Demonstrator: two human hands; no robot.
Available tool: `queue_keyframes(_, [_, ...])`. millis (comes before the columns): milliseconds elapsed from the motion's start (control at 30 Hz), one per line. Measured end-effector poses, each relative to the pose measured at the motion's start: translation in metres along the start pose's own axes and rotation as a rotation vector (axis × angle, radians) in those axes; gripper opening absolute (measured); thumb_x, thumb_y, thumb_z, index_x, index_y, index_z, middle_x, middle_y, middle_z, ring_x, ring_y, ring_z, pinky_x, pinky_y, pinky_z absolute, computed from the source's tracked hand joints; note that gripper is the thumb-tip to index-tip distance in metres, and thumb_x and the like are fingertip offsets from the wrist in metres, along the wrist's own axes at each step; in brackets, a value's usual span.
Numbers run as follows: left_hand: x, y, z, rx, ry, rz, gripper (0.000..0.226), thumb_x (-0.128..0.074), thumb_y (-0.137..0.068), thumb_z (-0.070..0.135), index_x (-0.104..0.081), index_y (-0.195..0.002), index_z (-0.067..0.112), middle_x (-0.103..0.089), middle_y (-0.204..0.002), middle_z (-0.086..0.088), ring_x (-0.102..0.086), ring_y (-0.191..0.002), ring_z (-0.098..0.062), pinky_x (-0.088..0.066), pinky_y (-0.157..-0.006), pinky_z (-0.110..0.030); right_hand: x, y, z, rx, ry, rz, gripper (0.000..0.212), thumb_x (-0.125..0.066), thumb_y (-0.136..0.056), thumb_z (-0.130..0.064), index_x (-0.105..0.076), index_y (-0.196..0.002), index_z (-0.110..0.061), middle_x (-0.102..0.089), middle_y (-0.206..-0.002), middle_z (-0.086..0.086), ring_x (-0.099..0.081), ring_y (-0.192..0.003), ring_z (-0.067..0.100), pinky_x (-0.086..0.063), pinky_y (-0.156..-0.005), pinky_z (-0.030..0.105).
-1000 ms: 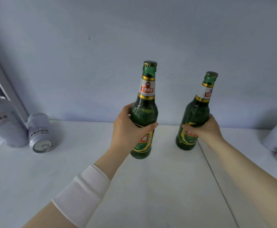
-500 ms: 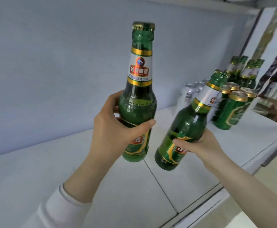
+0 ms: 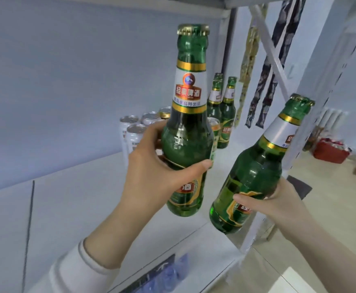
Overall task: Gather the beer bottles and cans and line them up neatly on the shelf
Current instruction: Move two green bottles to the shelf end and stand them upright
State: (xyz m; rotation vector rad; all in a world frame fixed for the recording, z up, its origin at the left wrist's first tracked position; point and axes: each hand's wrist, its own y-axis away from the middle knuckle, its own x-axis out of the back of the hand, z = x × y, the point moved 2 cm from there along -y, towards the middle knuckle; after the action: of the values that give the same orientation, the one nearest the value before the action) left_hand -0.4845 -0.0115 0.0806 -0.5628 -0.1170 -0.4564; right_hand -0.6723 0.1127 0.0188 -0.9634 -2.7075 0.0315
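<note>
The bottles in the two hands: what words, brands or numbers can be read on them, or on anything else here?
"经典啤酒": red banner on the neck label of the left-hand bottle.
"酒": that bottle's body label, the rest covered.
"经": body label of the right-hand bottle, the rest covered.
Small green line under the banner, white cans, back bottles: too blurred to read.

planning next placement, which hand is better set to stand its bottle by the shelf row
Left, probably: the left hand holds the upright bottle over the shelf, near the standing bottles; the right hand grips a tilted bottle.
</note>
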Motion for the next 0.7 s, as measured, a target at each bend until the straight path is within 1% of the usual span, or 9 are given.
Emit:
queue_keyframes(67, [-0.036, -0.009, -0.004, 0.015, -0.014, -0.018, 0.079, -0.082, -0.04, 0.057, -0.051, -0.11, 0.034, -0.064, -0.102, 0.02, -0.059, -0.097, 0.009, -0.051, -0.076, -0.008, 0.03, -0.015, 0.01, 0.013, 0.017, -0.005, 0.048, -0.084, -0.054, -0.011, -0.06, -0.09, -0.03, -0.072, -0.077, -0.019, -0.066, -0.074, -0.008, -0.049, -0.057, 0.011])
queue_keyframes(133, [-0.068, -0.019, -0.011, 0.03, -0.039, -0.029, 0.071, -0.079, -0.043, 0.053, -0.049, -0.107, 0.039, -0.063, -0.101, 0.023, -0.057, -0.097, 0.012, -0.051, -0.077, -0.011, 0.055, -0.033, 0.019, 0.014, 0.05, -0.014, 0.053, -0.085, -0.047, -0.022, -0.06, -0.093, -0.032, -0.071, -0.083, -0.024, -0.066, -0.079, -0.006, -0.05, -0.066, 0.019])
queue_keyframes(200, [-0.097, -0.029, -0.02, 0.033, -0.074, -0.028, 0.068, -0.084, -0.047, 0.044, -0.046, -0.104, 0.042, -0.06, -0.099, 0.025, -0.055, -0.095, 0.016, -0.048, -0.077, -0.007, 0.076, -0.054, 0.028, 0.008, 0.092, -0.035, 0.068, -0.088, -0.038, -0.037, -0.062, -0.101, -0.03, -0.073, -0.092, -0.016, -0.067, -0.088, 0.002, -0.054, -0.077, 0.031])
queue_keyframes(267, [-0.123, -0.041, -0.031, 0.046, -0.098, -0.02, 0.07, -0.084, -0.05, 0.041, -0.045, -0.108, 0.039, -0.059, -0.099, 0.027, -0.054, -0.096, 0.017, -0.049, -0.078, -0.007, 0.093, -0.079, 0.034, 0.016, 0.13, -0.057, 0.079, -0.09, -0.035, -0.043, -0.061, -0.107, -0.029, -0.072, -0.099, -0.009, -0.066, -0.097, 0.009, -0.054, -0.084, 0.036])
queue_keyframes(400, [-0.165, -0.063, -0.051, 0.045, -0.126, 0.002, 0.073, -0.083, -0.049, 0.041, -0.043, -0.109, 0.036, -0.055, -0.096, 0.029, -0.053, -0.092, 0.018, -0.047, -0.08, -0.005, 0.117, -0.126, 0.047, 0.032, 0.16, -0.082, 0.074, -0.086, -0.043, -0.033, -0.058, -0.112, -0.029, -0.069, -0.102, -0.012, -0.063, -0.098, 0.005, -0.052, -0.079, 0.027])
queue_keyframes(533, [-0.196, -0.083, -0.065, 0.061, -0.182, 0.014, 0.076, -0.083, -0.052, 0.04, -0.044, -0.116, 0.03, -0.053, -0.099, 0.025, -0.055, -0.1, -0.001, -0.047, -0.086, -0.014, 0.133, -0.168, 0.059, 0.043, 0.187, -0.128, 0.072, -0.086, -0.055, -0.02, -0.051, -0.116, -0.031, -0.062, -0.101, -0.023, -0.057, -0.089, -0.012, -0.043, -0.067, 0.009])
queue_keyframes(600, [-0.209, -0.092, -0.071, 0.085, -0.195, 0.017, 0.075, -0.084, -0.052, 0.038, -0.04, -0.112, 0.032, -0.051, -0.097, 0.028, -0.054, -0.099, -0.002, -0.043, -0.082, -0.003, 0.137, -0.187, 0.063, 0.053, 0.203, -0.15, 0.071, -0.086, -0.057, -0.018, -0.049, -0.115, -0.032, -0.059, -0.099, -0.027, -0.056, -0.082, -0.018, -0.044, -0.062, 0.004])
queue_keyframes(667, [-0.223, -0.1, -0.076, 0.107, -0.211, 0.027, 0.073, -0.085, -0.053, 0.034, -0.038, -0.109, 0.033, -0.05, -0.094, 0.027, -0.053, -0.093, 0.0, -0.039, -0.075, 0.004, 0.138, -0.204, 0.069, 0.054, 0.202, -0.172, 0.072, -0.087, -0.056, -0.019, -0.049, -0.115, -0.03, -0.06, -0.101, -0.025, -0.057, -0.086, -0.018, -0.047, -0.07, 0.006])
queue_keyframes(700, [-0.228, -0.104, -0.078, 0.118, -0.226, 0.036, 0.073, -0.086, -0.053, 0.033, -0.037, -0.108, 0.032, -0.05, -0.094, 0.026, -0.053, -0.092, 0.0, -0.039, -0.074, 0.004, 0.139, -0.213, 0.073, 0.052, 0.199, -0.175, 0.075, -0.088, -0.054, -0.02, -0.049, -0.118, -0.026, -0.062, -0.105, -0.02, -0.058, -0.092, -0.013, -0.049, -0.078, 0.013])
